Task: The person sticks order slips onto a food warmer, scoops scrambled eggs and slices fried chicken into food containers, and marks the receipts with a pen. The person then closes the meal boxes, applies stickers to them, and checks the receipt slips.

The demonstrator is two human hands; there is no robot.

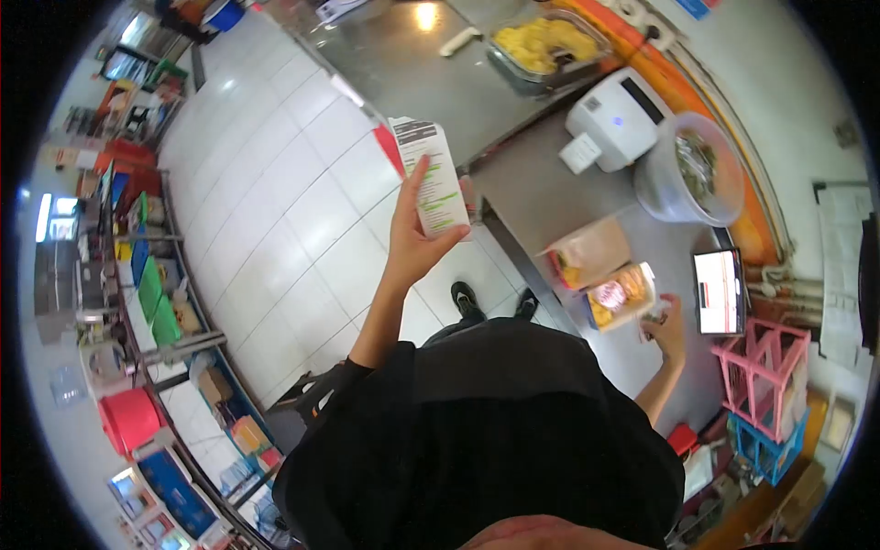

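A long printed receipt [431, 183] with green marks is held up in my left hand [417, 234], thumb and fingers on it. At the right, my right hand [669, 328] is over the metal counter [541, 174], its fingers bent around something small and pale that I cannot make out. Just left of that hand lies a carton of food [621, 295] with a red and white item on top. Touching the carton is a brown paper bag [594, 252], its open end toward the left with some food showing.
A white printer [620, 119], a clear plastic bucket [692, 174], a lit tablet [720, 291] and a pink basket [763, 376] stand along the right. A glass tray of yellow food [550, 46] is at the top. Shelving [170, 257] lines the left, beyond the tiled floor.
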